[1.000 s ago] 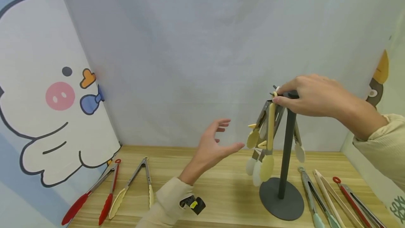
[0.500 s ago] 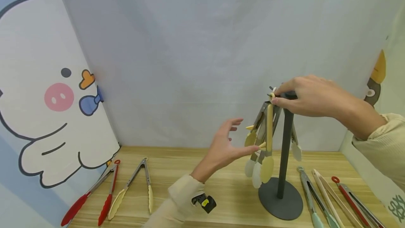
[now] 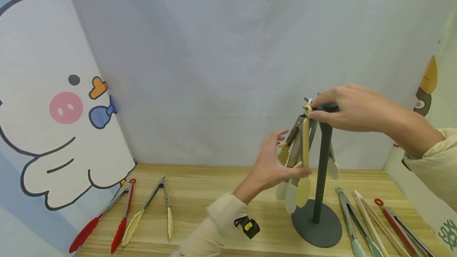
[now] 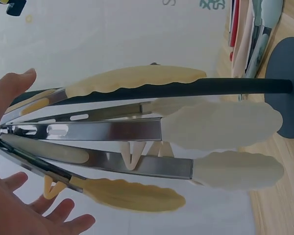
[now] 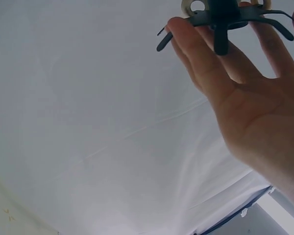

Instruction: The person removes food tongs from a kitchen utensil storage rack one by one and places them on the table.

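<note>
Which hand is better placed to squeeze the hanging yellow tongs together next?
Probably the left hand: its thumb and fingers spread to either side of the yellow tongs. The right hand is higher, up by the stand's hooks.

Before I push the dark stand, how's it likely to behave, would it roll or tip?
The dark stand probably won't roll on its flat, round base. It may tip, being tall and slim with most hanging tongs crowded on one side. Those might swing, hanging by their ends.

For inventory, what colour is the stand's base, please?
The base is dark grey, clearest in the head view.
</note>
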{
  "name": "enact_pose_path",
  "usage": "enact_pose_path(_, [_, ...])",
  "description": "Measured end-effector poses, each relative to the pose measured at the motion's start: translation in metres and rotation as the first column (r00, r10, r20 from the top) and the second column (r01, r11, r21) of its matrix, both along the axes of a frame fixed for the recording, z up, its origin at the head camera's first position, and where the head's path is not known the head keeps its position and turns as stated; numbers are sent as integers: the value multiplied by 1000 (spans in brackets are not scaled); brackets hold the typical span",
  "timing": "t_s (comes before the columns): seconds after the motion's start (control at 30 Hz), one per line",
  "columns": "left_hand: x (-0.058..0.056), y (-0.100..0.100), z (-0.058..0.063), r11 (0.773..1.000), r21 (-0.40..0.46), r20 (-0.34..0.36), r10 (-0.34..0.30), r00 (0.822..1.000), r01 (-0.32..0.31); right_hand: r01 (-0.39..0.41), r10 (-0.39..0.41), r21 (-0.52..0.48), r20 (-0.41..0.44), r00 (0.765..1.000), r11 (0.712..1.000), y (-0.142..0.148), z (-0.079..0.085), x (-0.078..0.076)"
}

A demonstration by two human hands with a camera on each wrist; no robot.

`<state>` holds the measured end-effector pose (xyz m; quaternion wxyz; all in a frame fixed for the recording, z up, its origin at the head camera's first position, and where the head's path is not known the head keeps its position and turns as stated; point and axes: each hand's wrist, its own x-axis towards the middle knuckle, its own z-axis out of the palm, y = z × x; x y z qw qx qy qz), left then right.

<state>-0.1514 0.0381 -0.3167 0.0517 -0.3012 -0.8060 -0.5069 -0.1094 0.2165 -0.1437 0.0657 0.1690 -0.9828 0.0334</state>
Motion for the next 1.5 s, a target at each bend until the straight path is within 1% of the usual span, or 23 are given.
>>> enact_pose_path(0.07, [1, 3, -1, 1000, 2, 3, 10, 1000, -10, -4, 4, -10, 5, 1000, 1000, 1, 0, 1])
enact_pose_path(0.23, [3, 9, -4, 998, 49, 33, 25, 999, -26, -13, 13, -25, 12, 1000, 1000, 2, 0, 1])
enact_pose_path(0.3, [3, 9, -6, 998, 62, 33, 28, 999, -30, -18, 19, -26, 13, 1000, 999, 2, 0, 1])
enact_pose_path(0.53, [5, 8, -8, 997, 69, -9, 46, 999, -45, -41, 42, -40, 20, 999, 998, 7, 0, -1])
enact_pose_path(0.63, [6, 7, -7, 997, 71, -27, 45, 999, -43, -37, 38, -38, 21, 999, 999, 9, 0, -2])
enact_pose_path(0.87, [9, 2, -4, 996, 82, -50, 43, 998, -39, -22, 24, -44, 31, 999, 999, 12, 2, -2])
enact_pose_path(1.07, [12, -4, -1, 993, 112, -45, 29, 999, -24, -21, 22, -39, 42, 999, 999, 15, 5, -1])
enact_pose_path(1.2, [13, -9, -1, 993, 116, -41, 25, 999, -20, -19, 21, -34, 44, 999, 999, 17, 6, 0])
enact_pose_path(1.5, [13, -23, -4, 991, 121, -28, 54, 998, -50, -10, 13, -56, 52, 999, 998, 16, 7, 2])
